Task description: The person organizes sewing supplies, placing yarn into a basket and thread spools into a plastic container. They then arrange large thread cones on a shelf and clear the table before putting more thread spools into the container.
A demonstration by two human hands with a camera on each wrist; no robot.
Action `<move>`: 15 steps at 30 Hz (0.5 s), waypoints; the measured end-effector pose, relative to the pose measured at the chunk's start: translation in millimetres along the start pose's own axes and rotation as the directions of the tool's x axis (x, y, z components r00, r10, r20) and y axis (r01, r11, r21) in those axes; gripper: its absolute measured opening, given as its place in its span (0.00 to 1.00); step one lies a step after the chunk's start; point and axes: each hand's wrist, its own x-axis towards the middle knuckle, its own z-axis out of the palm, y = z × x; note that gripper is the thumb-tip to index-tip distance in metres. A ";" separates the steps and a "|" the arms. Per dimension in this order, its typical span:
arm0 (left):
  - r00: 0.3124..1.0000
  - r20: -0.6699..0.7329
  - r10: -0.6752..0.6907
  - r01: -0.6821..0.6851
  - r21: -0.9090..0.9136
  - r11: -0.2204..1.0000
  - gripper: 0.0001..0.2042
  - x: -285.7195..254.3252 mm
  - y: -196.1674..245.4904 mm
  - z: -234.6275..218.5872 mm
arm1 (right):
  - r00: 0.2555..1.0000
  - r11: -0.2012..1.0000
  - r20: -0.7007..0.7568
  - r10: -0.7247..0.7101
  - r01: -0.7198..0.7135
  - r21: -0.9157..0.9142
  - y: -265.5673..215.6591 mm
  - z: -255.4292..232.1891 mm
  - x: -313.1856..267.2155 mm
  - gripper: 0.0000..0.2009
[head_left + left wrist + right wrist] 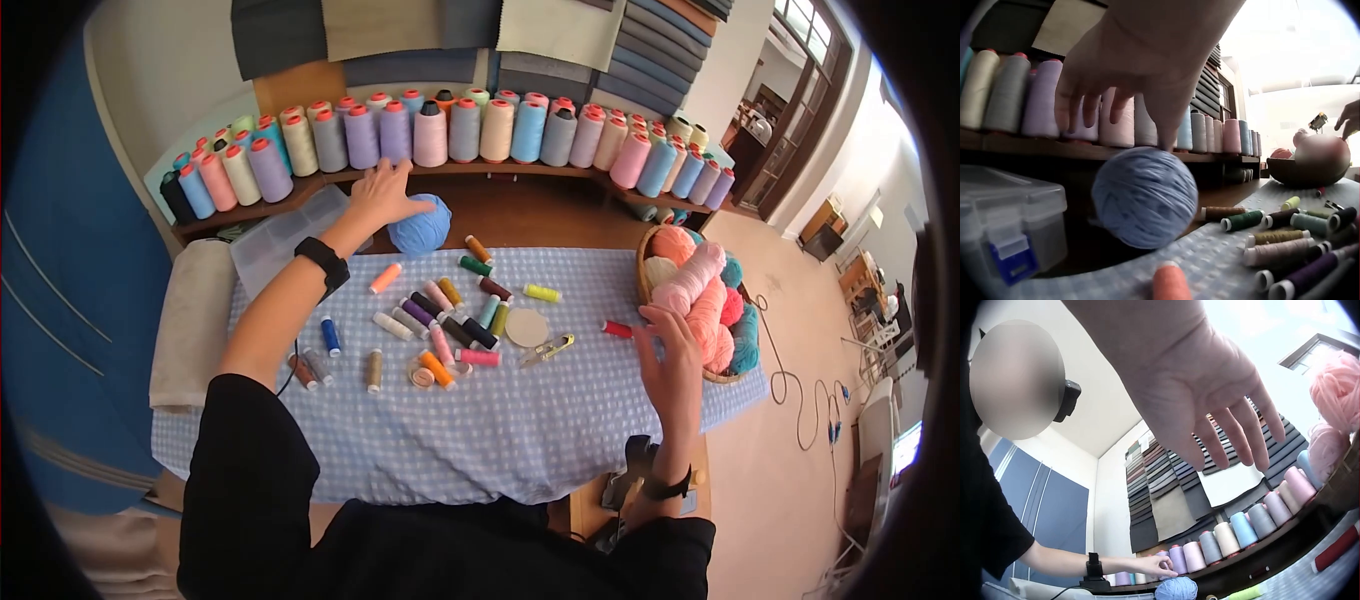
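A light blue ball of yarn [1145,197] sits at the back edge of the checked cloth, beside a clear plastic box. My left hand [382,197] is over it, fingers spread and relaxed, with the thumb tip right at the top of the ball in the left wrist view. On the right, my right hand [668,362] hangs by the near side of a wicker basket [642,262] of yarn. Its fingers are loosely bent and hold nothing in the right wrist view. Pink yarn [1337,390] in the basket is close to those fingers.
Several small thread spools [428,308] lie scattered mid-table, with a round disc [526,327] and a yellow cutter [560,344]. The clear box [1041,200] stands at the back left. Behind, a curved shelf [560,170] carries rows of thread cones.
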 end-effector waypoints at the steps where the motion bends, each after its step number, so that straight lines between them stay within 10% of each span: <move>1: 1.000 0.005 0.017 -0.017 -0.010 1.000 0.36 0.4 -3.1 10.1 | 1.000 1.000 -0.006 0.015 -0.015 -0.013 -1.0 1.9 0.6 0.10; 4: 0.882 0.408 0.236 -0.075 -0.372 0.925 0.42 8.8 1.1 33.3 | 0.989 0.988 -0.009 -0.147 0.146 -0.046 -0.7 10.8 0.6 0.10; 10: 0.897 0.250 0.364 -0.270 -0.342 0.900 0.42 -12.6 59.2 -17.2 | 0.986 0.995 0.140 -0.094 0.090 0.030 -9.3 10.8 -3.7 0.18; 15: 0.715 0.143 0.684 -0.301 -0.821 0.486 0.42 -59.7 144.9 -87.2 | 0.986 0.935 0.011 -0.166 0.154 0.320 -26.6 23.3 6.0 0.35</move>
